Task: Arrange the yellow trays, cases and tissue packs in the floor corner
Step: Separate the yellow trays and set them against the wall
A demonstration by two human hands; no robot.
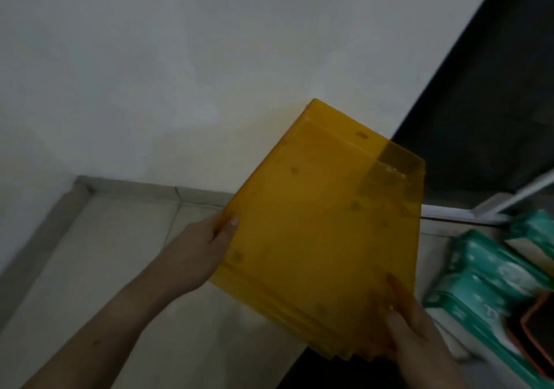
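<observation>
A stack of translucent yellow trays (317, 224) is held up in the air above the floor corner, tilted with its far end toward the white wall. My left hand (207, 247) grips the stack's left edge, thumb on top. At the near right corner my right hand (410, 325) holds the stack, fingers partly seen through the plastic. Green-and-white tissue packs (485, 277) lie on the floor to the right, blurred.
Beige floor tiles (114, 253) meet the white wall (180, 74) at a corner on the left. A dark panel (485, 95) rises at the right. A dark object with an orange rim (539, 331) lies by the tissue packs at the right edge.
</observation>
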